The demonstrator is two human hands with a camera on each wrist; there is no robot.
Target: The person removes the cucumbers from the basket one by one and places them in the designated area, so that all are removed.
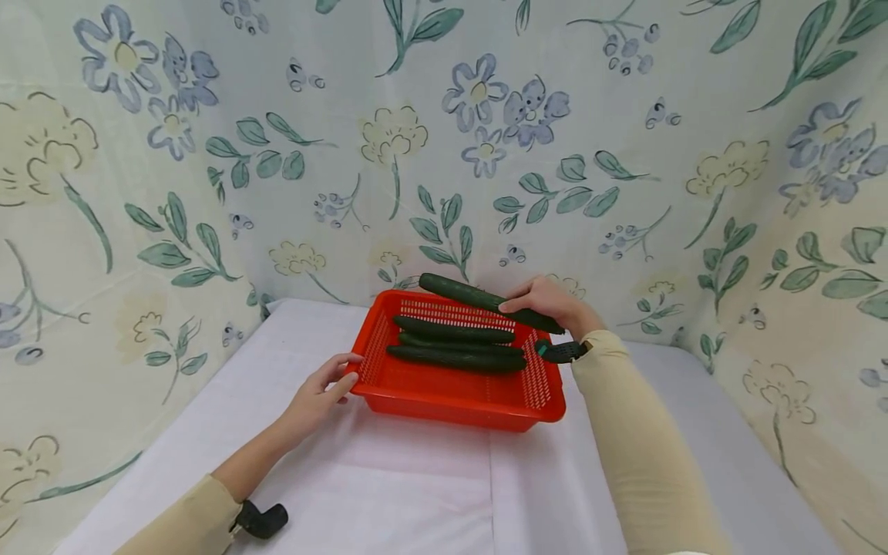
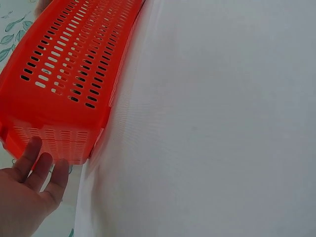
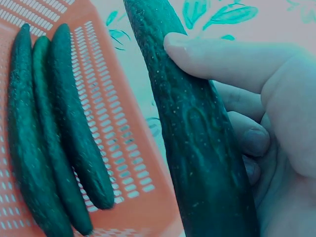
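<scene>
A long dark green cucumber [image 1: 461, 293] is held up over the back right of a red plastic basket [image 1: 444, 408]. My right hand [image 1: 544, 303] grips it, thumb along one side and fingers curled behind, as the right wrist view shows. Inside the basket lie three more cucumbers [image 3: 59, 123], side by side toward the back. At the basket's left end my left hand [image 1: 322, 391] rests on the rim, its thumb on the near side of that corner. In the left wrist view its fingers [image 2: 58, 180] reach out to the slotted wall.
The basket stands on a table with a white cloth [image 1: 416, 478]. Behind and beside the table hangs a floral curtain [image 1: 444, 200]. A black wrist device [image 1: 262, 520] sits on my left forearm, and another [image 1: 560, 352] on the right wrist overlaps the basket's right rim.
</scene>
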